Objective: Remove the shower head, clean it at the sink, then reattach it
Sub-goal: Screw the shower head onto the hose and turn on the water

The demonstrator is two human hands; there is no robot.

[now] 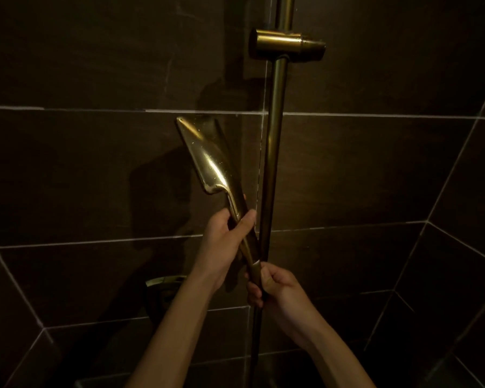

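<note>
A gold, flat rectangular shower head points up and to the left in front of the dark tiled wall. My left hand is wrapped around its handle, just below the head. Lower down, my right hand grips the gold hose connector at the bottom end of the handle. The hose below my right hand is mostly hidden in the dark. The empty gold holder sits high on the vertical gold rail, above and to the right of the shower head.
Dark brown wall tiles with pale grout lines surround the rail, and a side wall angles in at the right. A gold fitting sticks out of the wall low down, behind my left forearm. The light is dim.
</note>
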